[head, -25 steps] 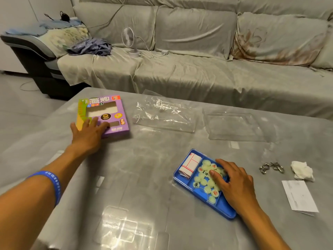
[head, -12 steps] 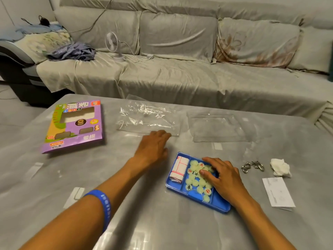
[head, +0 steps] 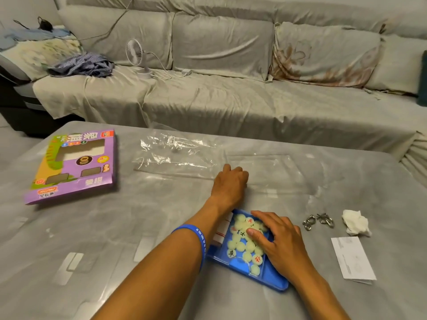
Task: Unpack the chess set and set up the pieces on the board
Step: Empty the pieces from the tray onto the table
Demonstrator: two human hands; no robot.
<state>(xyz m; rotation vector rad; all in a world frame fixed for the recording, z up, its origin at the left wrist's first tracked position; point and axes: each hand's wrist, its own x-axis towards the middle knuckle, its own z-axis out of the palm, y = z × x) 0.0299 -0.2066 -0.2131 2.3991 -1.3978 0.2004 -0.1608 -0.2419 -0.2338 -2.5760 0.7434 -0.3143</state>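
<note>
A blue plastic tray lies on the grey table in front of me. It holds several pale round chess pieces with red and black characters, and a folded white board sheet with red lines, partly hidden by my left forearm. My right hand rests flat on the pieces with straight fingers. My left hand is stretched past the tray, fingers curled down on the near left edge of a clear plastic lid. Whether it grips the lid is unclear.
The purple game box lies at the left. A crumpled clear bag sits behind my left hand. Metal ring puzzles, a crumpled tissue and a paper slip lie at the right. A sofa stands beyond the table.
My left hand let go of the purple box and crossed right to the clear lid behind the tray. My right hand stayed on the pieces.
</note>
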